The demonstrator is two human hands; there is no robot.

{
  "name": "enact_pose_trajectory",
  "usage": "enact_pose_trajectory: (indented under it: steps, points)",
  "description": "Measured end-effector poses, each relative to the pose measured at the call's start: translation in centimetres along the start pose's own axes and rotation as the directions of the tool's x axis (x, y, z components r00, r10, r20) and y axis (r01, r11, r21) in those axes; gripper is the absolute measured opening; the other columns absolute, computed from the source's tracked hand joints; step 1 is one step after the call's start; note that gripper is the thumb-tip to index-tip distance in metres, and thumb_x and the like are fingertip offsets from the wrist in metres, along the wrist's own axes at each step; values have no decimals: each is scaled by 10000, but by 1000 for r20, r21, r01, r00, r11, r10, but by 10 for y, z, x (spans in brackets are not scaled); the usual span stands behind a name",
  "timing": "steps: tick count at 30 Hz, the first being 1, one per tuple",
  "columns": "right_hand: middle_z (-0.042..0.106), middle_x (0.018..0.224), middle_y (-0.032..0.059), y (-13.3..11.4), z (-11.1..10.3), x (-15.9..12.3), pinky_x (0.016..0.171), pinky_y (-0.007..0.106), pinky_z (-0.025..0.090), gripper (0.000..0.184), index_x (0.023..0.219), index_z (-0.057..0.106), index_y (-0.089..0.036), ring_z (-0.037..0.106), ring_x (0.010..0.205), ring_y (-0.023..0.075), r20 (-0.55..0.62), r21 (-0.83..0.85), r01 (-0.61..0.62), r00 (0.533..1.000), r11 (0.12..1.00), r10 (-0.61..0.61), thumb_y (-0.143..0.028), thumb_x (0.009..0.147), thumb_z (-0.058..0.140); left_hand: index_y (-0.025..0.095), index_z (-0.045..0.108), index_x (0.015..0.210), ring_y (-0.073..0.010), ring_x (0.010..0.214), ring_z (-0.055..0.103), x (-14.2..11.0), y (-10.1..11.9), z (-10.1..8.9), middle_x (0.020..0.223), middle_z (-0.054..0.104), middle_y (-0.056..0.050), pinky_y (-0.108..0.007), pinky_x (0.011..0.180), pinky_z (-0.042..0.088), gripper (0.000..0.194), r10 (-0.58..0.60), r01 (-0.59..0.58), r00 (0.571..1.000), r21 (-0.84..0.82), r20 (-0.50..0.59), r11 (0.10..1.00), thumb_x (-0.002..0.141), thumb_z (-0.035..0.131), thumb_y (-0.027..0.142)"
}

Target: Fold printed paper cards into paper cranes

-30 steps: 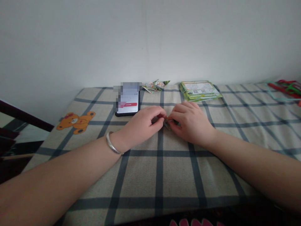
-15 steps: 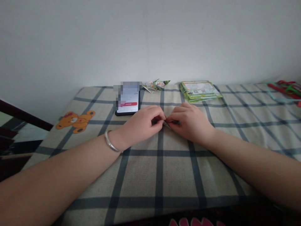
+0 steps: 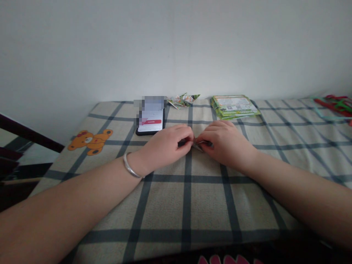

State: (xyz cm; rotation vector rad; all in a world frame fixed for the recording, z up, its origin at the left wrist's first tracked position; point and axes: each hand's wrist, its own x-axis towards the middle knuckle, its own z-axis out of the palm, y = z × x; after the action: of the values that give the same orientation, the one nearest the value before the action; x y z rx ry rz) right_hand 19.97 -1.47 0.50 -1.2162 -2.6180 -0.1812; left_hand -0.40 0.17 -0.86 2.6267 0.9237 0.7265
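Note:
My left hand (image 3: 171, 143), with a silver bangle on its wrist, is closed in a pinch near the middle of the table. Just right of it, my right hand (image 3: 226, 140) also pinches, its fingertips close to those of the left. Between them shows the edge of a small, thin folded piece, paper-like in look (image 3: 198, 146). Most of it is hidden by the fingers. Beyond the left hand lies a phone (image 3: 150, 127) with a lit screen. Beyond the right hand is a stack of green printed sheets or packets (image 3: 233, 105).
Folded green-and-white printed pieces (image 3: 183, 100) lie by the wall, right of the phone. Red and green items in a clear-edged container (image 3: 334, 106) sit at the far right. A plaid cloth (image 3: 165, 205) with a bear picture (image 3: 90, 141) covers the table.
My right hand has shifted slightly right, away from the left, and a bit more of the thin folded piece shows between them. The surroundings stay as they were.

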Motion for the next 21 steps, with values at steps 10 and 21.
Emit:
enact_pose_trajectory:
  steps: [10, 21]
  points:
    - [678, 729, 19, -4, -8, -5, 1121, 453, 238, 209, 752, 727, -223, 595, 803, 208, -11, -262, 75, 997, 962, -81, -146, 838, 553, 184, 562, 881, -169, 908, 575, 0, 0, 1, 930, 609, -23, -319, 839, 466, 79, 53, -54, 998, 40, 23, 998, 892, 493, 149]
    - [716, 713, -24, 24, -12, -1, 748, 330, 405, 89, 796, 732, -248, 625, 683, 164, 77, 87, -40, 996, 995, 34, -262, 810, 645, 180, 566, 874, -169, 893, 582, 1, 3, -3, 937, 624, -33, -312, 817, 467, 101, 60, -65, 996, 79, 64, 995, 922, 478, 182]
